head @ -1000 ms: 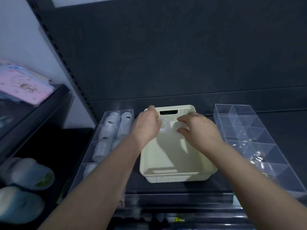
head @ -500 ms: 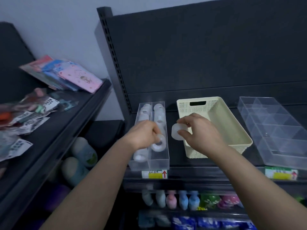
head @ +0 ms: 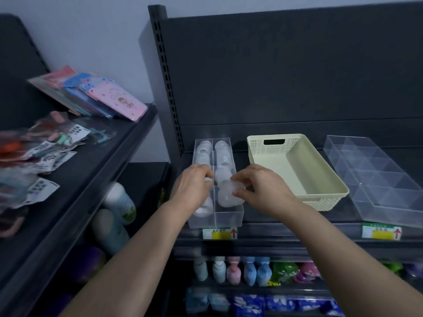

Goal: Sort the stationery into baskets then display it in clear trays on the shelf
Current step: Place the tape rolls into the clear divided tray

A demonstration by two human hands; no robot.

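Dark shelf (head: 270,221): right hand (head: 263,191) pinching a tape roll (head: 226,191), now over clear tray (head: 217,219); left hand (head: 192,188) curled, grip unclear.

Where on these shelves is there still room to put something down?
The cream basket is bare inside, and the right clear tray looks empty. The left clear tray is crowded with tape rolls; the side shelf is heaped with packets.
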